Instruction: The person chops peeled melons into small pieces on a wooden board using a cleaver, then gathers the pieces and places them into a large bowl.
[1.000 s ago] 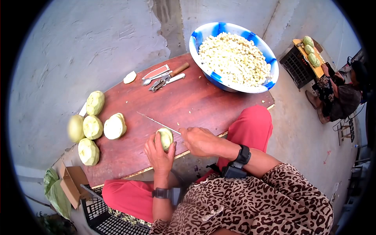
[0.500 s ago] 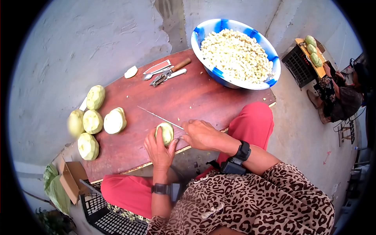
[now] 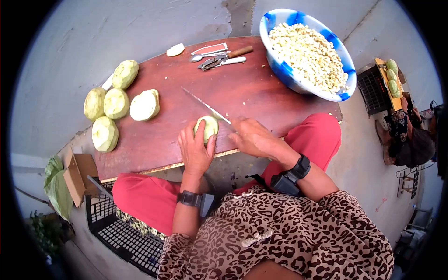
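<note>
Red-brown tabletop (image 3: 261, 93) filled the middle of the head view, and at its near edge we saw a pale green chunk (image 3: 212, 125), with the left hand (image 3: 197, 151) clamped round its sides. Our right hand (image 3: 254, 136), at three o'clock of the chunk, was closed round a knife (image 3: 212, 109), the handle hidden in the grip. Its blade slanted past at twelve o'clock, close to the chunk, though we could not tell whether they touched.

We judged the chunk light and firm, stiff enough to take pressure, but probably slick where peeled. Its sides seemed the best hold, fingertips kept low and away from the cutting edge, which was the nearest hazard to the left fingers.

At ten o'clock lay four peeled vegetables (image 3: 116, 103) and a cut piece (image 3: 144, 105), well apart from the blade. Hand tools (image 3: 213, 63) lay at twelve, a pale scrap (image 3: 175, 49) at eleven, and a blue-and-white bowl (image 3: 283, 70) heaped with pale bits (image 3: 308, 56) stood at two. Far off at three, we saw a co-worker (image 3: 415, 144).
</note>
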Demonstrator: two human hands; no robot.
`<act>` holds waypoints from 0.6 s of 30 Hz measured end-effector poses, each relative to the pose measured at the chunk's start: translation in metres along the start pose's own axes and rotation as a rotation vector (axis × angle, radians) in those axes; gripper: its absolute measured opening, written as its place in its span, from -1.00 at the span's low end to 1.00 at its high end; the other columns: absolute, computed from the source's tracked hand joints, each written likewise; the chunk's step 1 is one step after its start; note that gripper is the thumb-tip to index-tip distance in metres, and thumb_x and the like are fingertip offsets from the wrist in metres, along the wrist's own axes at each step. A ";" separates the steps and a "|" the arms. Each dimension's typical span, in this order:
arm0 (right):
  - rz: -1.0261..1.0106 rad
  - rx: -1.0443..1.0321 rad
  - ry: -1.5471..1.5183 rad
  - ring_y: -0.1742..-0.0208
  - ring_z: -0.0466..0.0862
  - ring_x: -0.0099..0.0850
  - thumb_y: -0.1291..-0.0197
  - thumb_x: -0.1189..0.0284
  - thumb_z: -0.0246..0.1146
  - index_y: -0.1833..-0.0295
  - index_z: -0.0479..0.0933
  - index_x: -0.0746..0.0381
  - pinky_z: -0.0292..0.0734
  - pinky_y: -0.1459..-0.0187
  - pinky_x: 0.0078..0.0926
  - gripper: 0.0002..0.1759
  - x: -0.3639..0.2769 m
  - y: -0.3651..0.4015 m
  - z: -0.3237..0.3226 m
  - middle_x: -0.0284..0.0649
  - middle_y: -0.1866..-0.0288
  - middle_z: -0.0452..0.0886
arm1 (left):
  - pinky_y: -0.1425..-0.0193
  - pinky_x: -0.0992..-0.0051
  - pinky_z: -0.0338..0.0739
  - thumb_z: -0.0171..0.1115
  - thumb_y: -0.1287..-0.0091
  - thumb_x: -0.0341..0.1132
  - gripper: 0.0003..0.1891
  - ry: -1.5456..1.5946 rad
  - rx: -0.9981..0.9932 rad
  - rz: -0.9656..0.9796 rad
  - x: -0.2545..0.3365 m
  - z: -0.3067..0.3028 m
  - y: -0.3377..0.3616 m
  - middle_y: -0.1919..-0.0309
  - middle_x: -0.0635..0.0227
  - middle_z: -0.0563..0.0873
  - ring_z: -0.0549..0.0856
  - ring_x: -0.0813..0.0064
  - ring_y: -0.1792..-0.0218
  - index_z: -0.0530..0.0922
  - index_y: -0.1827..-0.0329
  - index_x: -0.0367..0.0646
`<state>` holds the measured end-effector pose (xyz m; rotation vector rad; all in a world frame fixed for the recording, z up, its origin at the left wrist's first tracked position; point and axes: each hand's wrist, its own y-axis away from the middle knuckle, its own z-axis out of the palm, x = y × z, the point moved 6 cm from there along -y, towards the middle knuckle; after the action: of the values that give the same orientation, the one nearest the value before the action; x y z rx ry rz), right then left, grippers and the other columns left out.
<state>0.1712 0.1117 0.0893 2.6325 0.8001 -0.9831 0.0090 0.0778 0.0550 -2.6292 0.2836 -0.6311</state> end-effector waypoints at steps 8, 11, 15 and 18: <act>0.029 0.033 0.011 0.19 0.61 0.25 -0.24 0.42 0.27 0.12 0.49 0.45 0.49 0.14 0.07 -0.72 -0.002 -0.002 -0.011 0.28 0.31 0.60 | -0.25 0.12 0.40 0.37 -0.25 -0.32 -0.51 0.181 0.084 -0.054 -0.008 -0.010 0.001 -0.19 0.04 0.51 0.49 0.00 -0.16 0.49 -0.23 -0.25; 0.064 -0.004 0.034 0.14 0.64 0.22 -0.24 0.41 0.26 0.11 0.51 0.46 0.53 0.07 0.07 -0.72 -0.005 -0.002 -0.014 0.27 0.27 0.63 | -0.18 0.14 0.45 0.36 -0.24 -0.41 -0.62 0.225 0.164 -0.087 -0.012 -0.016 0.002 -0.13 0.05 0.53 0.52 0.02 -0.10 0.52 -0.11 -0.28; 0.053 0.012 0.032 0.13 0.64 0.21 -0.24 0.43 0.27 0.17 0.51 0.44 0.54 0.08 0.05 -0.75 -0.002 -0.004 -0.009 0.27 0.24 0.63 | -0.14 0.16 0.45 0.39 -0.20 -0.44 -0.62 0.239 0.086 -0.083 -0.010 -0.010 0.004 -0.06 0.08 0.57 0.53 0.02 -0.05 0.53 -0.07 -0.27; 0.010 0.028 0.033 0.13 0.64 0.21 -0.23 0.45 0.26 0.18 0.51 0.44 0.54 0.08 0.05 -0.78 -0.006 -0.004 -0.004 0.26 0.23 0.63 | -0.13 0.16 0.45 0.41 -0.17 -0.45 -0.61 0.215 0.090 -0.066 -0.007 -0.007 0.003 -0.04 0.09 0.58 0.52 0.02 -0.03 0.54 -0.06 -0.26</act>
<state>0.1675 0.1144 0.0964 2.6806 0.7852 -0.9570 -0.0009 0.0752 0.0564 -2.4962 0.2259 -0.9290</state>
